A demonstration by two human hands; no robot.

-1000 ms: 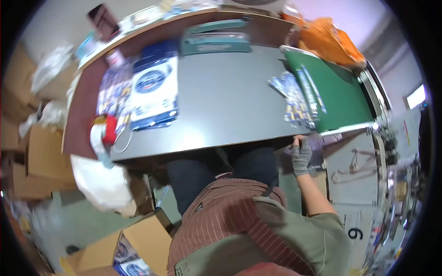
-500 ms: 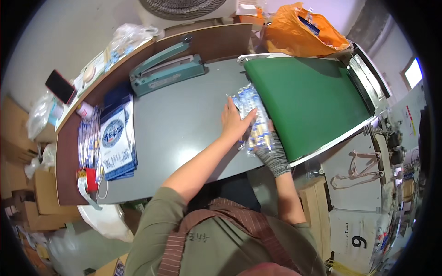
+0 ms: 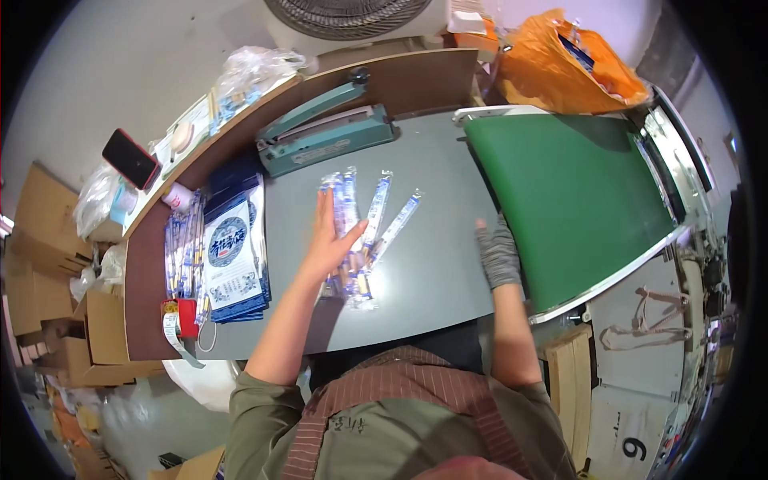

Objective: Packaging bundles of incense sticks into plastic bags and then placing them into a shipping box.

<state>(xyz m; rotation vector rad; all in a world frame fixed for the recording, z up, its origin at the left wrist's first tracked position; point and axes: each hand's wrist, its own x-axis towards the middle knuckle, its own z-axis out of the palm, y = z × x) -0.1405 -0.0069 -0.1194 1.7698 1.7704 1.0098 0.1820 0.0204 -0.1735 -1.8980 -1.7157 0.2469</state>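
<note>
Several slim, clear-and-blue wrapped sticks [image 3: 378,210] lie fanned out on the grey tabletop [image 3: 432,264]; what is inside their wrappers is too small to make out. My bare left hand [image 3: 330,244] rests over the leftmost of them, fingers stretched forward and thumb spread to the right. Part of the bunch is hidden beneath its palm. At the left edge of the green conveyor belt [image 3: 568,200] is my right hand [image 3: 500,254], in a grey striped glove with bare fingertips. It holds nothing, and its thumb stands apart from the fingers.
A teal heat sealer [image 3: 328,142] stands at the back of the table. On the left lie a stack of blue-and-white printed bags [image 3: 232,248] and more wrapped sticks [image 3: 182,240]. A phone [image 3: 130,158] leans on the ledge. An orange plastic bag [image 3: 560,68] sits behind the belt.
The wrapped sticks have moved left from the belt's edge onto the tabletop with my left hand, and have spread apart. My right hand no longer touches them and stays by the belt.
</note>
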